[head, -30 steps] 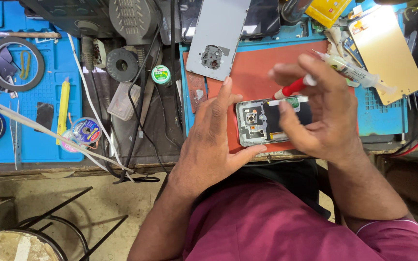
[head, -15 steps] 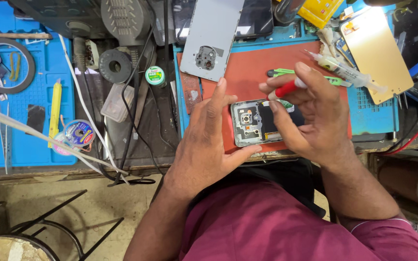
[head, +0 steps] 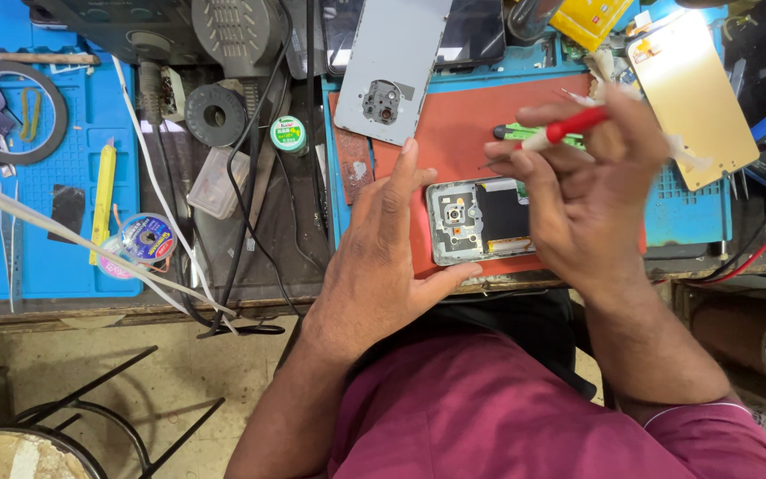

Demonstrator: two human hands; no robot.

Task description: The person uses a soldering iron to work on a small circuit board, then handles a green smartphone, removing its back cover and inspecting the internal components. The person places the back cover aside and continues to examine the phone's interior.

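An opened phone [head: 480,222] with its back removed lies on a red mat [head: 458,133], its camera module and dark shielding exposed. My left hand [head: 383,257] cups the phone's left end, fingers against its edge. Over the phone's right half hovers my right hand [head: 587,195], gripping a red-handled screwdriver [head: 569,129] whose tip points left above the phone. The grey back cover [head: 392,66] rests beyond the phone at the mat's upper left. A green-handled tool [head: 525,133] lies behind my right fingers.
A gold panel [head: 693,98] leans at the right. A blue mat [head: 55,177] on the left carries a yellow pry tool [head: 102,200], tape rolls [head: 11,111] and a wire spool [head: 145,239]. Cables [head: 241,222] cross the dark centre. A stool frame [head: 90,417] stands below.
My right hand has lifted and shifted right, raising the red screwdriver off the phone. The left hand keeps its hold on the phone's left end.
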